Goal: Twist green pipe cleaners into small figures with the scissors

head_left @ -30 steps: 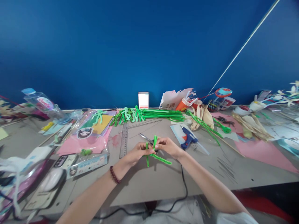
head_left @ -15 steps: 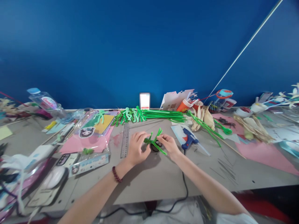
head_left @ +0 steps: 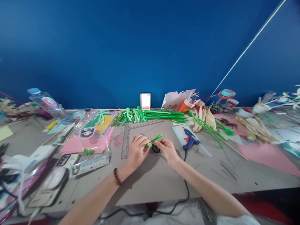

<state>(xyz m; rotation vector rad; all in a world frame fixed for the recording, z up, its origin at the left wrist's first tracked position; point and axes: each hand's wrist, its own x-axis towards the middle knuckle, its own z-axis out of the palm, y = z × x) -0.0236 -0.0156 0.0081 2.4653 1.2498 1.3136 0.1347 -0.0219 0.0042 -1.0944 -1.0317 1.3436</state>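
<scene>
Green pipe cleaners (head_left: 157, 137), bent together into a small piece, are held between my two hands over the middle of the table. My left hand (head_left: 138, 148) has its fingers closed on the left end, partly hiding it. With thumb and fingers pinched, my right hand (head_left: 167, 149) grips the right side. Just below the fingertips lies a small round black object (head_left: 155, 148); its kind is unclear. Behind the hands is a bundle of long green pipe cleaners (head_left: 166, 116), beside several shaped green pipe-cleaner pieces (head_left: 131, 115).
A clear ruler (head_left: 126, 142) lies left of my hands. On the right are a blue glue gun (head_left: 191, 139) with its cord, thin wires (head_left: 228, 172) and dried husks (head_left: 206, 119). Plastic-wrapped paper (head_left: 93, 131), a mouse (head_left: 55, 178) and a bottle (head_left: 48, 101) occupy the left.
The prongs of the green piece, spread out before, now sit closer together and point up to the right. Both hands have turned slightly and still hold it.
</scene>
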